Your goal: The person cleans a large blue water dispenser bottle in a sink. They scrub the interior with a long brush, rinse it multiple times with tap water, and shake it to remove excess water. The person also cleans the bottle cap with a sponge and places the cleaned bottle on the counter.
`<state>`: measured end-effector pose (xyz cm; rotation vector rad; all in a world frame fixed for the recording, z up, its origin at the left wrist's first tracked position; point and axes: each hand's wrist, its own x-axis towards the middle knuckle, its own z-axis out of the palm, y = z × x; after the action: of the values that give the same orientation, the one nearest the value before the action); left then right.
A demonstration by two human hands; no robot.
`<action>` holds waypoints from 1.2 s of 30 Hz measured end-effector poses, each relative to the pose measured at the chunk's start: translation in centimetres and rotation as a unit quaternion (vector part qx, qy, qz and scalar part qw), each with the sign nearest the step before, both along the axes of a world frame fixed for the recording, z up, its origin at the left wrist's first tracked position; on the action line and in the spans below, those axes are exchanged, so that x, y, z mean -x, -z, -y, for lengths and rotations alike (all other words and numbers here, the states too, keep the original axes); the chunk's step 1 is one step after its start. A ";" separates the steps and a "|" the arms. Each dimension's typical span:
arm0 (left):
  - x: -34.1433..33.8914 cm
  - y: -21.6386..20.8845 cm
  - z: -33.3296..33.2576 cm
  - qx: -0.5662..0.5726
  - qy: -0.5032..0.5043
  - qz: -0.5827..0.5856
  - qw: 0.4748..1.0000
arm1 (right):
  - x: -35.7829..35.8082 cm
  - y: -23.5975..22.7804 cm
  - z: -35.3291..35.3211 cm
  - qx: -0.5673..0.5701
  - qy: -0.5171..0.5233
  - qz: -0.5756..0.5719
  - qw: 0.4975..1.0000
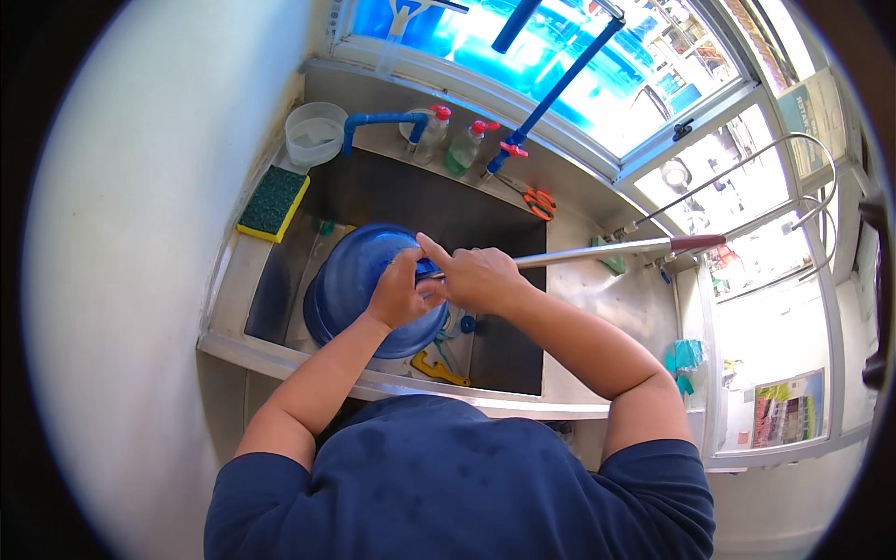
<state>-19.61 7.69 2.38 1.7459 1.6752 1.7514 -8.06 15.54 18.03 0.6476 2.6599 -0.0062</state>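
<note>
A large round blue water jug (369, 257) lies in the metal sink (504, 345), its mouth end mostly hidden under my hands. My right hand (481, 278) is closed round a long metal rod (597, 252), which slants off to the right and ends in a dark red grip (698, 242). Against the jug, my left hand (399, 294) has its fingers curled near the rod's lower end. A bit of dark blue shows between the two hands. What the left fingers hold is hidden.
A green and yellow sponge (273, 203) and a clear tub (315, 135) sit on the left ledge. Behind stand two red-topped bottles (432, 135), blue pipes (551, 98) and orange-handled scissors (539, 201). A yellow tool (437, 370) and a blue cap (468, 324) lie in the sink.
</note>
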 end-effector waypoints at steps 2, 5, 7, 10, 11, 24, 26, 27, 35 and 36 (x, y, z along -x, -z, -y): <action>0.6 0.3 0.0 -0.011 -0.009 -0.002 1.000 | -0.9 -0.5 -1.0 -0.024 0.027 0.017 0.999; 1.6 0.1 -0.6 0.025 0.056 0.020 0.998 | -2.1 -1.9 -2.3 0.019 0.032 0.037 0.999; 1.8 -0.2 -1.3 0.062 0.070 0.006 0.996 | -2.4 -1.7 -3.0 0.031 0.000 0.042 0.999; 1.1 -0.6 -2.2 0.083 0.078 -0.008 0.993 | -2.4 0.4 -3.4 0.034 -0.025 -0.003 0.999; 0.7 -0.7 -2.4 0.080 0.086 -0.016 0.993 | -2.4 1.3 -3.4 0.031 -0.040 -0.044 0.998; -4.2 -0.9 -3.9 0.102 0.149 -0.030 0.983 | -3.6 2.6 -6.7 0.304 0.189 0.157 0.920; -5.6 -0.8 -3.6 0.111 0.123 -0.044 0.985 | -5.4 3.5 -6.5 0.277 0.084 0.125 0.949; -6.3 -0.6 -3.4 0.118 0.116 -0.051 0.985 | -6.5 4.1 -6.2 0.265 0.076 0.065 0.959; -10.1 0.7 -1.9 0.111 0.107 -0.145 0.977 | -15.0 5.7 -2.3 0.458 0.282 -0.122 0.834; -10.3 0.7 -1.8 0.109 0.094 -0.146 0.979 | -15.8 5.6 -2.0 0.493 0.333 -0.125 0.794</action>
<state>-9.36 9.46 1.65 2.0551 1.6652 1.2289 7.78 17.58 12.40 1.1512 2.0145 -1.6244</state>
